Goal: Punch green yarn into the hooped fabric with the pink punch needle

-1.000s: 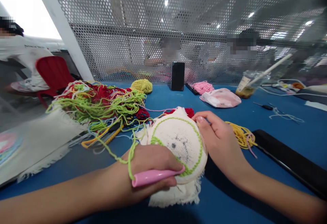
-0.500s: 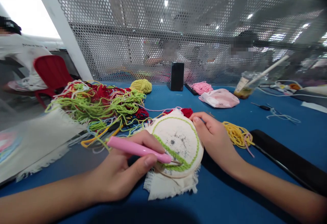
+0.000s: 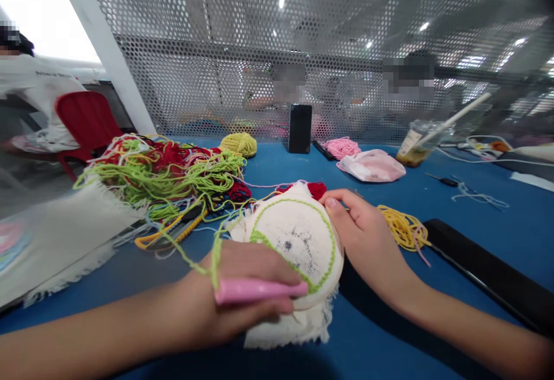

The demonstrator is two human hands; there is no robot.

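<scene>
My left hand [image 3: 242,287] is closed round a pink punch needle pen [image 3: 255,291], with its tip at the lower edge of the hooped cloth. Green yarn [image 3: 215,259] runs from the pen's back end towards the pile. The round white cloth [image 3: 298,235] has a green looped outline, a dark printed drawing in the middle and frayed edges below. My right hand [image 3: 359,224] pinches the hoop's upper right rim. The pen's metal tip is hidden, and my left hand covers the lower left of the hoop.
A tangled yarn pile [image 3: 164,169] lies at the left beside another cloth [image 3: 64,235]. Behind stand a phone [image 3: 300,129] and a cup with a straw [image 3: 413,146]. Yellow yarn [image 3: 400,227] and a long black case [image 3: 485,270] are at the right. A person sits at far left.
My left hand and the pen have moved right and down, and the pen lies flatter. The metal tip no longer shows. The hoop has tilted slightly; my right hand keeps its hold.
</scene>
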